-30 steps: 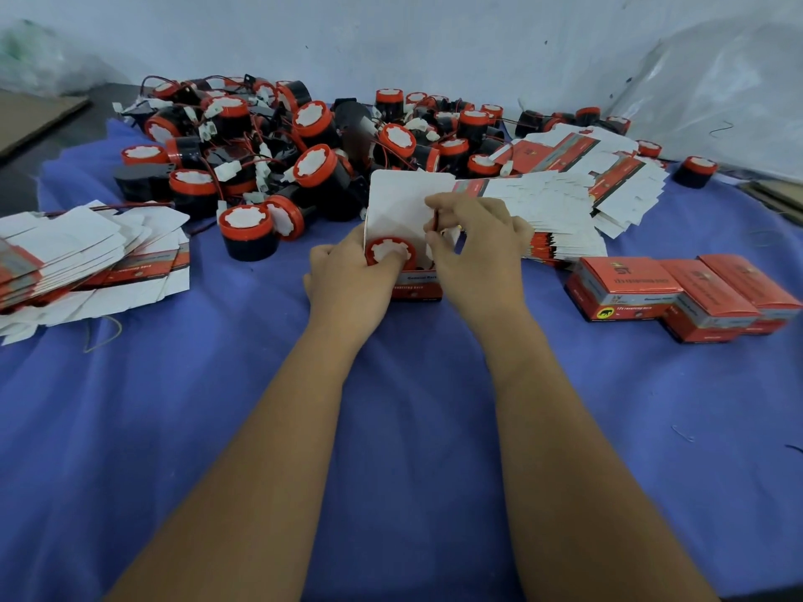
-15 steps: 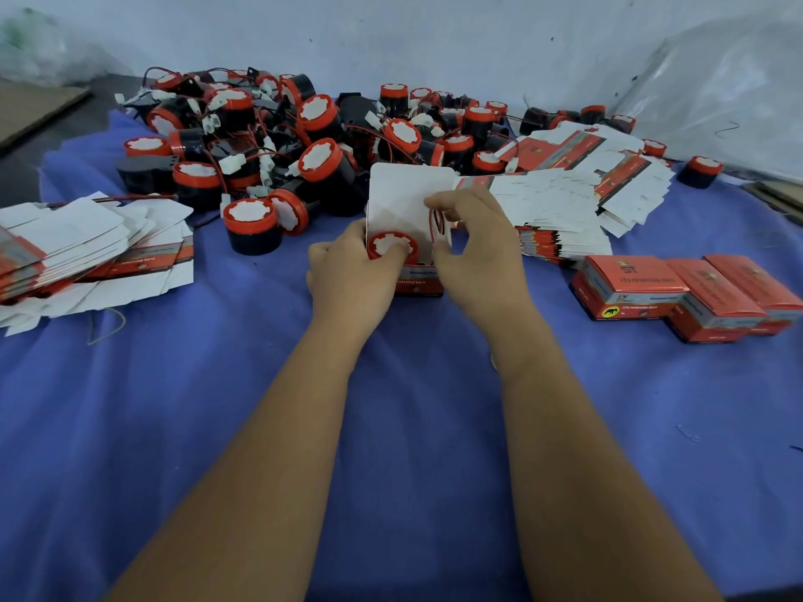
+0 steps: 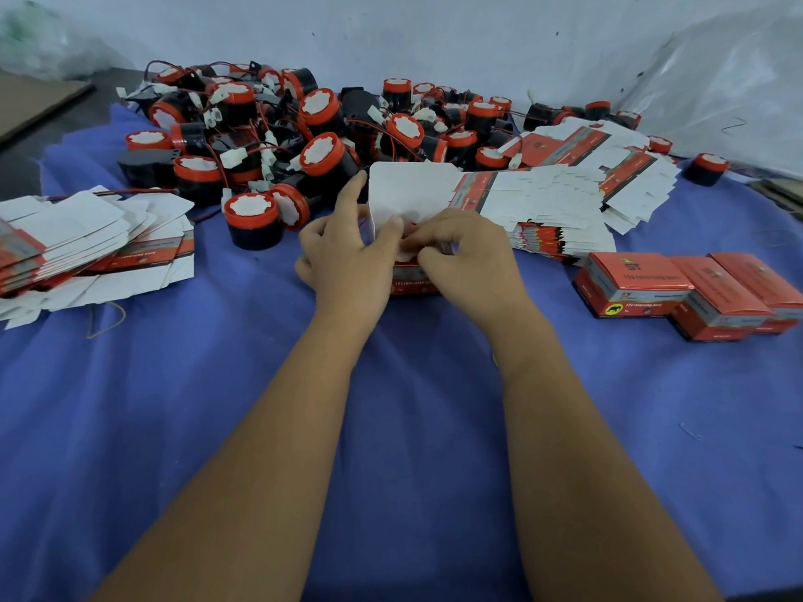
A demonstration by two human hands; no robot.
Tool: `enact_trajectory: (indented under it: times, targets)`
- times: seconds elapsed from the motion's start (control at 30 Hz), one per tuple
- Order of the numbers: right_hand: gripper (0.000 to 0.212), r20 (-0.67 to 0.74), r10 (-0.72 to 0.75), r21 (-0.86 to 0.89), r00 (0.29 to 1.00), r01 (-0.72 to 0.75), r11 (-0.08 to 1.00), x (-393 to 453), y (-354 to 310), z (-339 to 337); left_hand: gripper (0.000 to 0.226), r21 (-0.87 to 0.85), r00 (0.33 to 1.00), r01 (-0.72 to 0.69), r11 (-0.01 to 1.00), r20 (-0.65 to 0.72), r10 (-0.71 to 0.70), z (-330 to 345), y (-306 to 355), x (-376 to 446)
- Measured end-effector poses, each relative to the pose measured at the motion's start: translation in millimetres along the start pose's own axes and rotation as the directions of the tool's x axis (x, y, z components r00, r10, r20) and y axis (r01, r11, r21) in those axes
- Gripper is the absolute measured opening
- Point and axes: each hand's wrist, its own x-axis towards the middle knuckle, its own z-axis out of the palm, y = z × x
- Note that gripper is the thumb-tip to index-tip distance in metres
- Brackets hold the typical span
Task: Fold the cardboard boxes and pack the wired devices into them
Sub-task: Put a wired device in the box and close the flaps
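A big heap of wired devices [image 3: 321, 128] fills the back of the blue cloth [image 3: 174, 427], flat box blanks [image 3: 78, 241] fanned at its left. Three packed boxes [image 3: 695, 293] sit at the right. Centre stage, the open box [image 3: 413, 284] stands with its white lid flap [image 3: 413, 189] raised. The left hand [image 3: 347, 258] curls around the box's near side, forefinger straight; the right hand [image 3: 465, 249] pinches at the opening, tucking something red, mostly hidden. Thin card looks light and easily creased: best held by the walls, not the flaps.

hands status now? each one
Left hand: fingers grip the box.
Right hand: fingers pinch something at the box mouth; what, cannot tell.
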Motion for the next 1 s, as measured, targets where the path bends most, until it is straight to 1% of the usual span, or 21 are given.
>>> enact_trajectory:
  times: [0.03, 0.13, 0.3, 0.4, 0.47, 0.5, 0.53, 0.6, 0.67, 0.77, 0.8, 0.83, 0.87, 0.9, 0.93, 1.0]
  targets:
    - [0.028, 0.002, 0.003, 0.015, 1.000, -0.003, 1.000, -1, 0, 0, 0.048, 0.005, 1.000, 0.009, 1.000, 0.002, -0.009, 1, 0, 0]
    - [0.028, 0.009, 0.040, 0.066, 0.999, -0.041, 0.997, -2, -1, -1, 0.018, 0.039, 0.995, 0.093, 0.995, 0.042, -0.095, 4, 0, 1]
    - [0.027, -0.018, 0.090, 0.139, 0.996, -0.086, 0.987, -3, -3, -3, 0.016, 0.078, 0.997, 0.071, 0.994, 0.009, -0.072, 3, 0, 6]
    - [0.027, -0.028, 0.131, 0.267, 0.991, -0.119, 0.956, -2, -4, -4, 0.022, 0.084, 0.997, 0.074, 0.994, 0.025, -0.076, 1, 0, 6]
    - [0.028, -0.011, 0.185, 0.351, 0.983, -0.169, 0.921, -1, -3, -4, 0.020, 0.073, 0.997, 0.072, 0.995, 0.037, -0.075, 1, 0, 4]
    - [0.029, -0.007, 0.195, 0.354, 0.981, -0.180, 0.918, -1, -3, -3, 0.017, 0.068, 0.996, 0.070, 0.995, 0.045, -0.074, 1, 0, 3]
    - [0.029, -0.011, 0.178, 0.312, 0.984, -0.165, 0.935, 0, -2, -2, 0.015, 0.059, 0.996, 0.074, 0.996, 0.053, -0.077, 1, 0, 3]
    - [0.027, -0.016, 0.065, 0.137, 0.998, -0.063, 0.989, 1, -2, 2, 0.015, 0.028, 0.994, 0.087, 0.996, 0.064, -0.089, 1, 0, 4]
    - [0.024, -0.004, -0.023, 0.003, 1.000, 0.023, 1.000, 3, 0, 6, 0.018, 0.012, 0.992, 0.100, 0.995, 0.073, -0.100, 1, 0, 4]
    - [0.020, -0.031, -0.023, -0.093, 0.999, 0.020, 0.995, 4, 4, 11, 0.024, 0.039, 0.988, 0.124, 0.991, 0.089, -0.127, 3, 1, 3]
    - [0.020, -0.051, -0.025, -0.134, 0.998, 0.018, 0.991, 4, 6, 12, 0.027, 0.076, 0.989, 0.125, 0.989, 0.073, -0.130, 2, 2, 3]
    - [0.020, -0.080, -0.029, -0.171, 0.996, 0.015, 0.985, 4, 8, 14, 0.028, 0.161, 0.995, 0.085, 0.983, 0.042, -0.093, 2, 1, 3]
    - [0.020, -0.113, -0.025, -0.202, 0.993, 0.002, 0.979, 4, 9, 15, 0.026, 0.253, 1.000, 0.017, 0.967, 0.009, -0.020, 0, 0, 4]
    - [0.020, -0.144, -0.020, -0.222, 0.989, -0.013, 0.975, 5, 10, 16, 0.025, 0.285, 0.999, -0.038, 0.958, -0.016, 0.045, -1, -1, 4]
    - [0.020, -0.158, -0.009, -0.220, 0.987, -0.027, 0.975, 5, 10, 16, 0.025, 0.276, 0.996, -0.083, 0.958, -0.015, 0.091, -2, -2, 5]
    - [0.021, -0.141, 0.004, -0.183, 0.990, -0.030, 0.983, 5, 10, 15, 0.026, 0.127, 0.997, -0.063, 0.990, 0.058, 0.056, -2, -2, 3]
